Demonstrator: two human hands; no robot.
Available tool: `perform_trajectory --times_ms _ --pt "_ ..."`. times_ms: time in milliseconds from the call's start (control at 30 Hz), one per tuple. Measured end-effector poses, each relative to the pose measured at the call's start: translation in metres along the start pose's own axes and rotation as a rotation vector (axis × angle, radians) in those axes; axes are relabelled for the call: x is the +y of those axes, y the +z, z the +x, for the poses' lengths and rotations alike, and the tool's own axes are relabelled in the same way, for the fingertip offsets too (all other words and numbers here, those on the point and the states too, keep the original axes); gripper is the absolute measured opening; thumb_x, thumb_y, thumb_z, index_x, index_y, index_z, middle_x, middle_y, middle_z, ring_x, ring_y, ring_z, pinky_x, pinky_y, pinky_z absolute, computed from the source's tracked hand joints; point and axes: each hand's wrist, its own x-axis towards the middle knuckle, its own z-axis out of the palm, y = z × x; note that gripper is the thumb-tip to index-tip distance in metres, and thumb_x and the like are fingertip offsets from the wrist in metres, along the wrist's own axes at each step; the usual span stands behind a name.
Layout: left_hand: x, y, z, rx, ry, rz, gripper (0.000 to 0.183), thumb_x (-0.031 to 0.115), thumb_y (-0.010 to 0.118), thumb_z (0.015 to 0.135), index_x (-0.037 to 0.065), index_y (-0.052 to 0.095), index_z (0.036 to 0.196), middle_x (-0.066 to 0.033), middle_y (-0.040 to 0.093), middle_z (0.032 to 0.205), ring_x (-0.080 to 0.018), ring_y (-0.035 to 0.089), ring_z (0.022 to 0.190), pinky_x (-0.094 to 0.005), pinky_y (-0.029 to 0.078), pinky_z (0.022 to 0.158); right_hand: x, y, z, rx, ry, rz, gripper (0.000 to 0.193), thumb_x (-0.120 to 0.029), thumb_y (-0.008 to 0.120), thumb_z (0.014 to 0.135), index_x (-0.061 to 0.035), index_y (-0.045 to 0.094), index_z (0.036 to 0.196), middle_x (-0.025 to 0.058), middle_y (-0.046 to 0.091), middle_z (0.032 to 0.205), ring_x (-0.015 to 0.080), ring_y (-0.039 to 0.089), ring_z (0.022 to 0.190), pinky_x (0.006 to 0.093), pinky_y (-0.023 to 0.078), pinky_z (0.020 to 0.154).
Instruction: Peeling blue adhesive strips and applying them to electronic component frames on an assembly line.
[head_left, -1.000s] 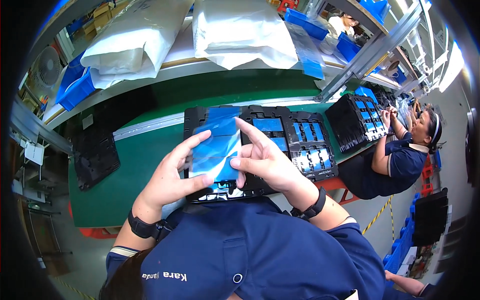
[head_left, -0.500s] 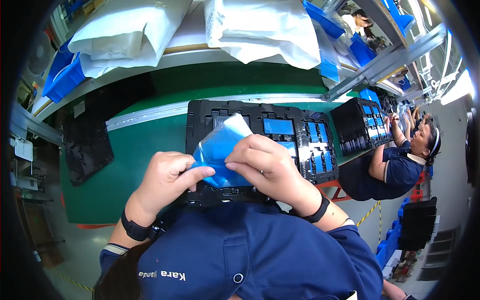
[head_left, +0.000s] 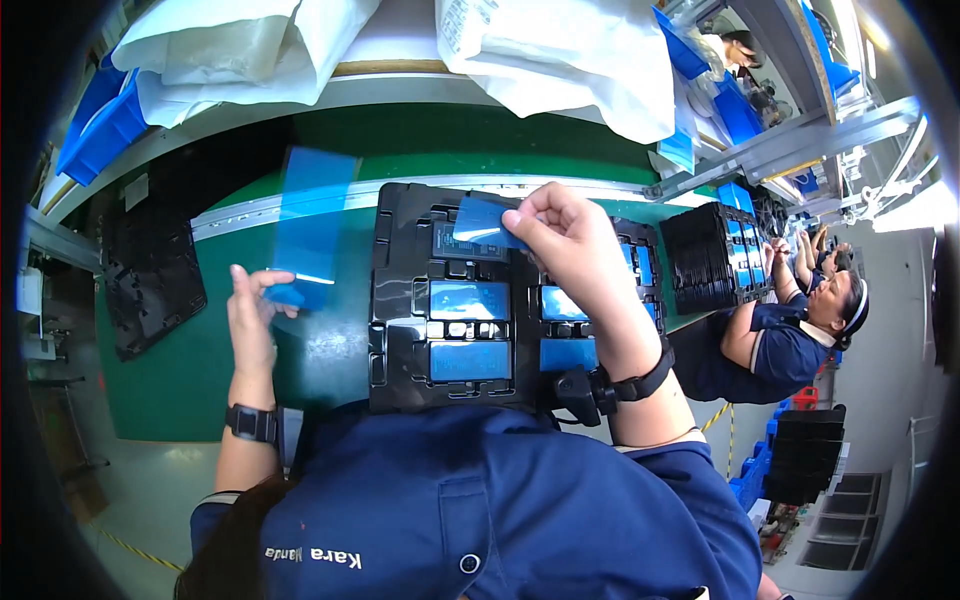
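My right hand (head_left: 570, 235) pinches a small rectangular sheet of blue film (head_left: 485, 220) over the far left pocket of a black plastic tray (head_left: 395, 290). Partly under that film lies a flat dark rectangular part (head_left: 455, 241). Other pockets hold flat rectangular parts with blue faces (head_left: 470, 361). Left of the tray, my left hand (head_left: 255, 315) is raised, its thumb and index finger apart. A long clear blue film strip (head_left: 318, 200) stands above the green bench beside these fingers, its lower end at the fingertips; whether it still sticks to them is unclear.
White bags (head_left: 560, 70) and blue bins (head_left: 100, 125) sit on the shelf beyond the green bench (head_left: 190, 390). Black trays (head_left: 700, 255) are stacked at right, beside a seated co-worker (head_left: 800, 330). A black sheet-like tray (head_left: 150, 280) lies at far left.
My hands have moved apart: the left went left, the right went up and right. The crumpled clear blue film between them is now a long strip by the left and a small sheet in the right.
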Motion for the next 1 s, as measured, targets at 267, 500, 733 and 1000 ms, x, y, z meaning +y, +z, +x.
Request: perform_trajectory --times_ms 267,500,733,1000 --pt "-0.044 -0.01 -0.003 0.169 0.023 0.156 0.038 0.033 0.041 0.096 -0.001 0.06 0.092 -0.0053 0.06 0.079 -0.0103 0.056 0.054 -0.0221 0.045 0.055 0.013 0.019 0.014 -0.042 -0.012 -0.255 0.019 -0.017 0.067 0.079 -0.0005 0.058 0.077 0.0009 0.049 0.058 0.0083 0.042 0.054 0.0248 0.037 0.051" --pt "-0.042 -0.01 -0.004 0.161 0.03 0.163 0.035 0.03 0.045 0.095 -0.001 0.06 0.093 -0.0055 0.06 0.079 -0.0098 0.055 0.055 -0.0228 0.045 0.055 0.016 0.018 0.016 -0.05 0.05 -0.213 0.017 -0.015 0.067 0.079 -0.001 0.058 0.077 -0.0002 0.049 0.058 0.0064 0.04 0.055 0.0237 0.034 0.05" --pt "-0.044 -0.009 -0.004 0.166 0.072 0.207 0.034 0.03 0.046 0.095 -0.001 0.06 0.093 -0.0062 0.06 0.079 -0.0097 0.055 0.054 -0.0231 0.045 0.054 0.015 0.018 0.017 -0.056 0.072 -0.217 0.017 -0.016 0.068 0.078 -0.0015 0.058 0.077 0.0004 0.049 0.058 0.0069 0.04 0.054 0.024 0.034 0.05" --pt "-0.046 -0.009 -0.004 0.159 0.093 0.223 0.035 0.032 0.047 0.094 -0.001 0.06 0.093 -0.0057 0.059 0.076 -0.0094 0.055 0.055 -0.0224 0.044 0.054 0.013 0.019 0.017 -0.059 0.069 -0.264 0.017 -0.016 0.068 0.078 -0.0015 0.059 0.078 0.0019 0.049 0.057 0.0086 0.041 0.054 0.0252 0.035 0.05"
